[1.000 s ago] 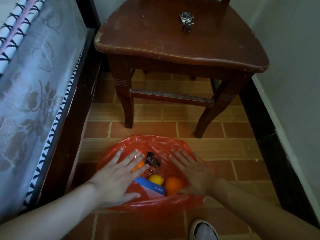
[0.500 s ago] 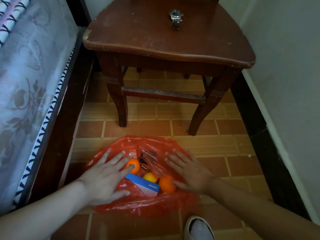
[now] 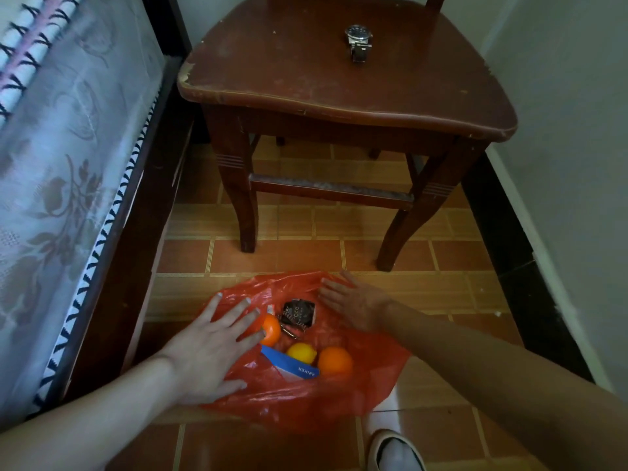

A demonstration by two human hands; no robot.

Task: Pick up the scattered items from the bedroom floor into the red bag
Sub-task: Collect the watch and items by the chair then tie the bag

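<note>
Wooden chair stands beyond the red bag, which lies on the tiled floor. Left hand flat, fingers spread, grasping nothing, pressing the bag's left edge. Right hand likewise released, on the far right rim. Collected items sit between both hands; left is nearer. Blue box reads "ANKER". Wristwatch rests on the chair.

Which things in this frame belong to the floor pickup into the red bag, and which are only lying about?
Part of the job:
red bag
two oranges
lemon
blue Anker box
dark packet with a chain
left hand and right hand, flat on the bag

Just lying about:
wristwatch on the wooden chair
bed
slipper
</note>
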